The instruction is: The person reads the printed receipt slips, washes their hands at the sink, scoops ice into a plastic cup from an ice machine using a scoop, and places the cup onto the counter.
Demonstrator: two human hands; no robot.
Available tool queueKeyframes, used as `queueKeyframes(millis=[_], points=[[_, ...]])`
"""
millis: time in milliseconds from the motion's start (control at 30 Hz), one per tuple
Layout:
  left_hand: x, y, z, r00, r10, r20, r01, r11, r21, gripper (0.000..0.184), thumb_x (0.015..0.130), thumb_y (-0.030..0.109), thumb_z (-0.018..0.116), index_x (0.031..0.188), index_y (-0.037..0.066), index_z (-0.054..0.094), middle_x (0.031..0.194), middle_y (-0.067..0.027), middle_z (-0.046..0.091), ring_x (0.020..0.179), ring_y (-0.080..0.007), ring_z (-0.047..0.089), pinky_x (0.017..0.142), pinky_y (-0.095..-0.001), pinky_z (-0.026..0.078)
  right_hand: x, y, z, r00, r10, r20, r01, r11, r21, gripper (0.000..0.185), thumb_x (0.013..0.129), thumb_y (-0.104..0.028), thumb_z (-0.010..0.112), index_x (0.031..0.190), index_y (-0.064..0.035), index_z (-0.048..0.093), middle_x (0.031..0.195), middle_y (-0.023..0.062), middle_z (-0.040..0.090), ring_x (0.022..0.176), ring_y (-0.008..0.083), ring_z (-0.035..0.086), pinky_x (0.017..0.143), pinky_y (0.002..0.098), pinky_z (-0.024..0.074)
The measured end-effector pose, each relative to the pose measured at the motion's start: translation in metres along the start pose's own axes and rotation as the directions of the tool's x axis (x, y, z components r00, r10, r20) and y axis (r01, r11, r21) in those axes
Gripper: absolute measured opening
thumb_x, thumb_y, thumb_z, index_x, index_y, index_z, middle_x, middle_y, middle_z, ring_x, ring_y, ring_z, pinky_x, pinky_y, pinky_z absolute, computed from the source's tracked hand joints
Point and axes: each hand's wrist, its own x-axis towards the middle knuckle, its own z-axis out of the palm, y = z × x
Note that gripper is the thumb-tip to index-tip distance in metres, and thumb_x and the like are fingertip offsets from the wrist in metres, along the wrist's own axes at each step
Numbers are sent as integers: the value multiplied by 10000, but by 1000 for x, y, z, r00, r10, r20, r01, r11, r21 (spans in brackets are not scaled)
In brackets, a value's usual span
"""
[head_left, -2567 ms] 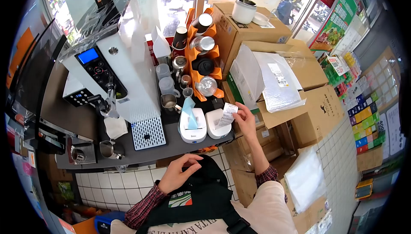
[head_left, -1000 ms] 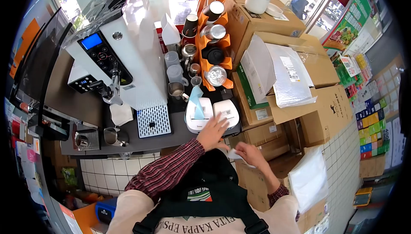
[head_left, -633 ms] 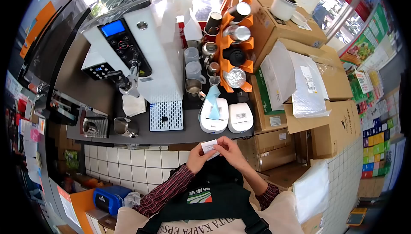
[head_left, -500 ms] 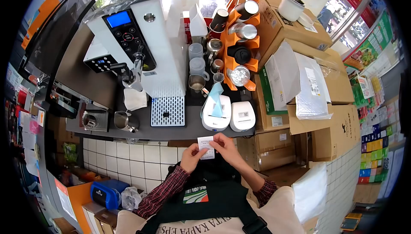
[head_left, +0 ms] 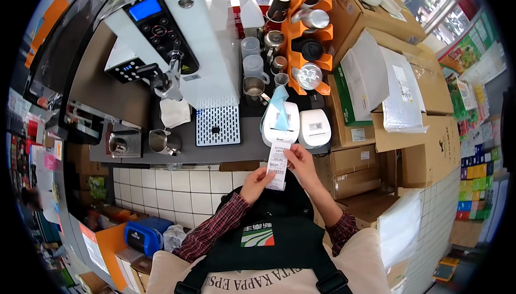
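Note:
A printed paper receipt [head_left: 278, 165] hangs upright between my hands, in front of the counter edge. My left hand [head_left: 255, 184] pinches its lower left side. With thumb and fingers, my right hand [head_left: 301, 166] grips its right edge higher up. Just beyond the paper, on the counter, stands a white label printer [head_left: 281, 132] with a strip of blue backing paper [head_left: 279, 105] curling out of its top. A second white printer [head_left: 314, 127] sits close on its right. The print on the receipt is too small to read.
A tall white dispenser [head_left: 207, 52] stands over a perforated drip tray [head_left: 217, 127]. Steel pitchers [head_left: 163, 142] and an orange cup rack [head_left: 294, 41] share the counter [head_left: 199, 156]. Cardboard boxes [head_left: 416, 154] are stacked at right. A blue-lidded bin [head_left: 142, 236] is at lower left.
The receipt now shows at greater length, opened out between my hands. My hands have shifted right in view, the right one higher on the paper. The whole view has tilted slightly.

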Motion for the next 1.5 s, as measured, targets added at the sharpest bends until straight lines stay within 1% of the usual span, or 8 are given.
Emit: queueKeyframes(millis=[300,700,800,900,1000,1100,1200,1500], points=[[4,-2,0,993,-54,106,55,998,-5,270,901,82,590,1138,-39,542,1018,-81,654,916,-104,609,834,-236,474,12,-15,-8,993,36,-111,-35,999,15,154,915,-218,581,917,-65,593,691,-45,565,583,20,466,532,170,349],[2,6,-5,994,-49,100,49,999,8,271,895,91,600,1132,-27,543,1015,-71,657,893,-101,609,813,-231,473,19,-22,-2,997,27,-72,-27,1000,-2,170,919,-232,574,902,-66,604,673,-49,544,575,12,451,507,161,332],[-4,15,2,997,-27,74,30,999,-40,282,903,138,603,1141,-6,559,1004,-47,658,866,-86,604,760,-220,476,12,-20,-1,999,-20,30,22,998,-58,158,908,-196,595,913,-40,614,712,-41,561,627,21,481,556,170,375],[-5,15,-5,998,-41,44,38,998,59,285,918,221,590,1115,16,600,967,-23,663,824,-67,595,690,-209,469,2,-25,5,950,-63,306,161,938,-307,150,885,-136,623,936,6,624,800,-10,604,719,43,529,662,198,441],[-4,7,-13,998,-35,54,28,992,123,305,930,287,568,1073,26,634,924,-9,666,791,-52,585,644,-203,459,10,-23,7,978,-136,158,180,934,-309,192,874,-178,628,952,-3,638,769,23,625,648,74,544,575,234,437],[-7,-1,-15,1000,-25,-10,26,993,115,319,929,311,566,1052,27,643,899,1,667,773,-50,582,632,-195,450,37,-22,-2,912,-389,-129,228,744,-628,243,839,-212,655,971,-11,617,737,77,598,597,163,549,560,299,449],[-10,-2,-15,998,-25,-60,30,996,80,314,926,310,571,1040,26,645,901,-5,668,772,-55,586,639,-199,452,62,-16,-6,888,-446,-110,190,575,-796,282,784,-228,711,946,-13,630,846,108,545,656,220,554,614,334,464],[-20,-13,-25,987,-12,-163,12,1000,0,332,921,329,575,1053,31,639,915,-5,660,780,-50,585,651,-193,458,106,-12,-10,909,-409,-74,212,611,-763,272,728,-229,761,837,0,663,842,120,581,728,225,593,661,336,475]])
